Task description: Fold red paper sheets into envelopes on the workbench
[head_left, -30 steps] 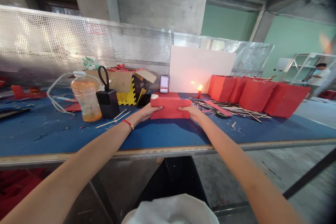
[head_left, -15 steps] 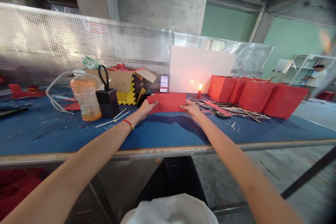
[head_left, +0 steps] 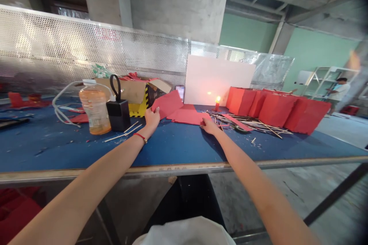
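My left hand (head_left: 151, 116) grips the left edge of a red paper sheet (head_left: 167, 104) and holds that side tilted up off the blue table (head_left: 172, 145). My right hand (head_left: 209, 125) rests flat on the table, pressing the near right corner of a second red sheet (head_left: 188, 115) that lies flat. A red cord bracelet circles my left wrist. A lit red candle (head_left: 217, 103) stands just beyond my right hand.
Left of my hands stand a bottle of orange liquid (head_left: 95, 109), a black power bank (head_left: 117, 113) and a cardboard box (head_left: 135, 91). Thin sticks (head_left: 247, 124) lie to the right, with red paper bags (head_left: 276, 109) behind. A white board (head_left: 218, 78) leans on perforated metal. A person (head_left: 339, 88) stands far right.
The folded red paper I held in both hands has been opened out. My left hand lifted one sheet leftward and up; my right hand dropped flat onto the other sheet.
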Available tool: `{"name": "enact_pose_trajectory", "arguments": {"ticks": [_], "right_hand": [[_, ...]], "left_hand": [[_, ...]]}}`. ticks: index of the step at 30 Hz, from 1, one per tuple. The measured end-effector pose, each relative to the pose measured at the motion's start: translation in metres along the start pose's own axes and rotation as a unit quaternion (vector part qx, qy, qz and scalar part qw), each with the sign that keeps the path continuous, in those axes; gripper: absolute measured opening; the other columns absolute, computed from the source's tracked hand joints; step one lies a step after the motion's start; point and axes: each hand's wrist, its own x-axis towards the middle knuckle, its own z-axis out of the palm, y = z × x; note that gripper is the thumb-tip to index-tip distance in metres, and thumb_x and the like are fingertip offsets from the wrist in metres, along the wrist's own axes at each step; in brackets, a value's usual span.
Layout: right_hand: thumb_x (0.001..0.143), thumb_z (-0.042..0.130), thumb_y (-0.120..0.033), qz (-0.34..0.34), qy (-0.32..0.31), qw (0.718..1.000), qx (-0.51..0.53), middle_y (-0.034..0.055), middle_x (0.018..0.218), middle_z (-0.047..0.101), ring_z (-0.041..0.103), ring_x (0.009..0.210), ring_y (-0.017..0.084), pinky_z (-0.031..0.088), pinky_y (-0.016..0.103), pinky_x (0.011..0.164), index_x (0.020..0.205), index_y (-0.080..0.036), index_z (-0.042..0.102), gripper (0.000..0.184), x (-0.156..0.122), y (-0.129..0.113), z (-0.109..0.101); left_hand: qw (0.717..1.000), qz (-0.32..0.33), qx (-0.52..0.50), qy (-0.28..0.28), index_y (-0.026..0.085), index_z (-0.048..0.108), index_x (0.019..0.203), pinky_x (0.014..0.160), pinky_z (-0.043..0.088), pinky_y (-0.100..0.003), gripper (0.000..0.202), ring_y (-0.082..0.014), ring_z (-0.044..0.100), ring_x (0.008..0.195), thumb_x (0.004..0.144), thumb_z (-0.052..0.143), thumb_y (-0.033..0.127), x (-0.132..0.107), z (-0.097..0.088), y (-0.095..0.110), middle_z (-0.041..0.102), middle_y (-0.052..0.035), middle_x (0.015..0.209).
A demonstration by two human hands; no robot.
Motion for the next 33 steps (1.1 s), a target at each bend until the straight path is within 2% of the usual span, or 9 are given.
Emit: {"name": "enact_pose_trajectory", "arguments": {"ticks": [6,12,15,18,21,23,25,29,33], "right_hand": [[0.085,0.064,-0.022,-0.010,-0.009,0.997,-0.080,0.0134,0.101,0.071,0.063,0.106,0.030,0.043,0.038,0.093,0.091,-0.018,0.069,0.008,-0.004,-0.010,-0.008],[0.091,0.052,-0.019,-0.006,0.039,0.995,-0.092,0.0122,0.101,0.071,0.064,0.101,0.028,0.043,0.036,0.090,0.096,-0.019,0.069,0.018,-0.008,-0.014,-0.011],[0.091,0.042,-0.019,0.043,0.169,0.985,-0.020,0.0135,0.105,0.070,0.063,0.100,0.028,0.044,0.038,0.088,0.106,-0.017,0.066,0.028,-0.004,-0.005,-0.017],[0.089,0.039,-0.024,0.069,0.372,0.914,0.144,0.0126,0.105,0.069,0.060,0.102,0.026,0.044,0.039,0.091,0.106,-0.015,0.065,0.032,0.005,0.008,-0.028],[0.086,0.042,-0.034,0.056,0.467,0.829,0.303,0.0130,0.105,0.068,0.059,0.102,0.024,0.044,0.037,0.092,0.100,-0.013,0.065,0.035,0.013,0.018,-0.037],[0.082,0.048,-0.044,0.040,0.438,0.800,0.407,0.0106,0.099,0.069,0.061,0.096,0.023,0.047,0.035,0.087,0.095,-0.013,0.066,0.038,0.016,0.021,-0.038],[0.076,0.057,-0.054,0.003,0.361,0.804,0.473,0.0068,0.092,0.070,0.062,0.088,0.021,0.049,0.034,0.080,0.092,-0.015,0.068,0.042,0.016,0.020,-0.036],[0.068,0.070,-0.054,-0.098,0.200,0.874,0.431,0.0041,0.089,0.071,0.062,0.084,0.020,0.050,0.033,0.077,0.093,-0.019,0.072,0.043,0.008,0.008,-0.027],[0.061,0.079,-0.043,-0.129,0.167,0.924,0.319,0.0049,0.090,0.071,0.062,0.084,0.020,0.049,0.036,0.083,0.102,-0.018,0.072,0.048,0.005,0.000,-0.016]], "left_hand": [[0.999,-0.031,-0.027,0.017,0.014,0.065,0.088,0.090,0.050,-0.036,0.018,-0.0283,0.067,0.100,0.078,0.060,0.027,0.003,0.003,-0.004,0.070,-0.0143,0.100],[0.997,-0.047,-0.051,0.029,0.011,0.065,0.097,0.093,0.050,-0.038,0.023,-0.0280,0.066,0.104,0.079,0.062,0.026,0.004,0.004,-0.003,0.070,-0.0167,0.109],[0.996,-0.044,-0.068,0.040,0.012,0.065,0.100,0.095,0.051,-0.038,0.023,-0.0266,0.066,0.105,0.080,0.060,0.022,0.004,0.005,-0.001,0.070,-0.0152,0.110],[0.994,-0.052,-0.079,0.051,0.010,0.065,0.101,0.098,0.049,-0.039,0.022,-0.0271,0.066,0.108,0.081,0.060,0.019,0.005,0.005,0.002,0.069,-0.0168,0.113],[0.993,-0.068,-0.086,0.036,0.009,0.066,0.100,0.100,0.048,-0.040,0.022,-0.0280,0.065,0.110,0.081,0.060,0.018,0.004,0.005,0.003,0.069,-0.0177,0.113],[0.992,-0.078,-0.095,0.002,0.010,0.067,0.100,0.099,0.049,-0.040,0.022,-0.0276,0.066,0.109,0.079,0.063,0.017,0.002,0.006,0.003,0.071,-0.0162,0.111],[0.989,-0.087,-0.106,-0.046,0.011,0.069,0.097,0.094,0.052,-0.040,0.023,-0.0274,0.069,0.102,0.075,0.068,0.017,-0.001,0.007,0.003,0.073,-0.0147,0.105],[0.958,-0.109,-0.146,-0.219,0.012,0.072,0.097,0.090,0.054,-0.044,0.039,-0.0287,0.071,0.092,0.061,0.082,0.025,-0.012,0.007,0.004,0.075,-0.0129,0.099],[0.903,-0.117,-0.184,-0.370,0.014,0.072,0.103,0.096,0.050,-0.047,0.061,-0.0296,0.070,0.098,0.048,0.091,0.034,-0.023,0.005,0.010,0.075,-0.0120,0.103]]}}
